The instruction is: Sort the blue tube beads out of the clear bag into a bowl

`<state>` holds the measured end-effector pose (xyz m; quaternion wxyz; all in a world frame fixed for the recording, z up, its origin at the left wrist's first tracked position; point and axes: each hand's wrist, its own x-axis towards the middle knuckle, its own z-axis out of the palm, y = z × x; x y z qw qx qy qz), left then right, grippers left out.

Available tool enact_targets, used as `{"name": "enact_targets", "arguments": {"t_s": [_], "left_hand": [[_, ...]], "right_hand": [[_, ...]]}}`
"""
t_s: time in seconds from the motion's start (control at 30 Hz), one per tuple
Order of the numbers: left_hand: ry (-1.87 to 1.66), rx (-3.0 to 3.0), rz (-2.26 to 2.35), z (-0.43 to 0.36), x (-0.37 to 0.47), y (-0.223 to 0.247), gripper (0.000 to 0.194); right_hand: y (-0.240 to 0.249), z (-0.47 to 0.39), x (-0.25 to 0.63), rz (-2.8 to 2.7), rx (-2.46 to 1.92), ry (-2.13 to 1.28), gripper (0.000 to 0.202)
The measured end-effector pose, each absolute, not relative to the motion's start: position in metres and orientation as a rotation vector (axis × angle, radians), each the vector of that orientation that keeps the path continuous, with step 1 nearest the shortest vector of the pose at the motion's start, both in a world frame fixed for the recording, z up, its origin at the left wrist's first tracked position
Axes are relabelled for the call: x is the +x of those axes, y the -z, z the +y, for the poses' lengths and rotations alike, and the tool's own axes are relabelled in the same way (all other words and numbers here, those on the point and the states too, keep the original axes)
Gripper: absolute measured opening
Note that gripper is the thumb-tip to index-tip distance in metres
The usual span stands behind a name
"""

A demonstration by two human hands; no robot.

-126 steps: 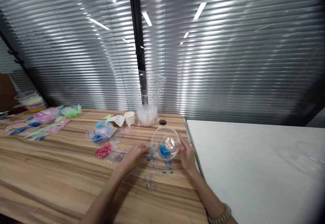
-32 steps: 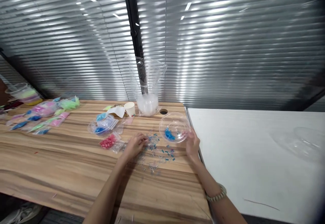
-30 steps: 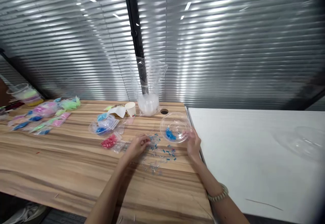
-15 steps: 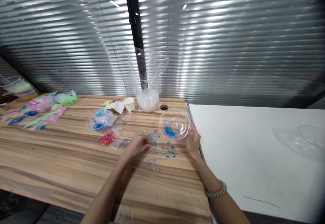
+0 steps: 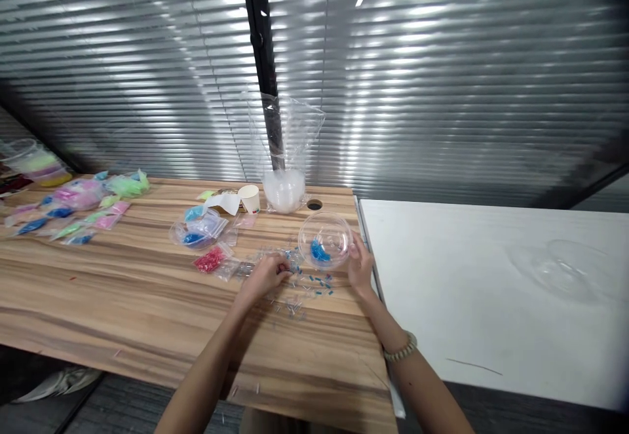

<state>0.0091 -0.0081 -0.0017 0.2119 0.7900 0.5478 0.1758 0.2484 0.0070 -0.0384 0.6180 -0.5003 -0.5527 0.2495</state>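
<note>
Clear plastic bowl (image 5: 339, 231) in the head view is at the right part of the wooden table (image 5: 147, 309), with a clump of blue pieces (image 5: 320, 251) inside. The right hand (image 5: 360, 263) grips its right rim, pinching it between the thumb and the fingers. The left hand (image 5: 266, 276) is just left of it, low over the scattered blue and clear bits (image 5: 320, 283), its fingers curled inward with the thumb near their tips; whether they pinch a bit, I cannot tell. Left of that hand lies 1 small bag of red pieces (image 5: 209, 260), and beyond it 1 clear dish (image 5: 177, 235) bears small bags. Farther back, 1 paper cup (image 5: 249, 200) stands upright beside 1 tall clear bag (image 5: 289, 188) with something white and rounded in its base. Many coloured bags (image 5: 81, 195) lie at the far left. To the right, 1 faint transparent round item (image 5: 560, 270) rests on the white table (image 5: 442, 303)
</note>
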Motion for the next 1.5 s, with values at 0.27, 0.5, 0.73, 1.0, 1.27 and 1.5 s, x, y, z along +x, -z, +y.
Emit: {"name": "enact_targets", "arguments": {"t_s": [0.27, 0.5, 0.73, 1.0, 1.27, 1.5], "left_hand": [[-0.512, 2.203, 1.505, -0.005, 0.01, 0.007, 0.013], [-0.526, 2.221, 1.495, -0.005, 0.008, 0.011, 0.018], [-0.515, 2.256, 1.481, -0.003, 0.005, 0.01, 0.015], [-0.551, 2.29, 1.42, -0.001, 0.009, 0.006, 0.014], [-0.508, 2.344, 1.446, -0.002, 0.013, 0.011, 0.014], [-0.502, 2.316, 1.437, -0.001, 0.013, 0.011, 0.015]], "right_hand": [[0.038, 0.009, 0.25, -1.263, -1.166, -0.564, 0.056], [0.037, 0.009, 0.248, -1.275, -1.153, -0.539, 0.054], [0.036, 0.01, 0.249, -1.291, -1.165, -0.526, 0.053], [0.035, 0.011, 0.249, -1.283, -1.185, -0.519, 0.055], [0.034, 0.011, 0.249, -1.298, -1.162, -0.553, 0.056], [0.037, 0.013, 0.249, -1.279, -1.174, -0.497, 0.056]]}}
